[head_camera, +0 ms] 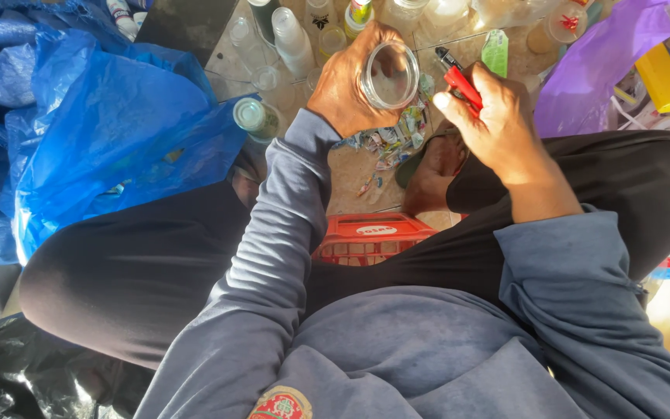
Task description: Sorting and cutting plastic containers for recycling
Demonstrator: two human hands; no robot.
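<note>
**Seated worker holds clear cup and red-handled cutter over littered tile floor**

The left hand (348, 87) wraps around a clear plastic cup (390, 75), fingers closed on its wall, the open mouth tilted toward the camera. Just beside it, the right hand (495, 124) is clenched around a red-handled cutter (459, 80), whose dark tip points up and away near the cup's rim; tool and cup look close, though contact cannot be told. Below the two hands lies a small heap of torn, colourful label scraps (393, 140) on the tiled floor (350, 174). The person sits on a red plastic crate (371, 237), knees spread in dark trousers, leaving only a narrow strip of bare tile between them. Room is tight at every edge: a blue plastic bag (94, 132) crowds the left, a purple bag (595, 66) the right, a black bag (32, 372) the lower left corner. One green-capped bottle (256, 118) rests against the blue bag. A row of clear cups and bottles (292, 39), too crowded to count, lines the top, beside one yellow container (663, 77).
</note>
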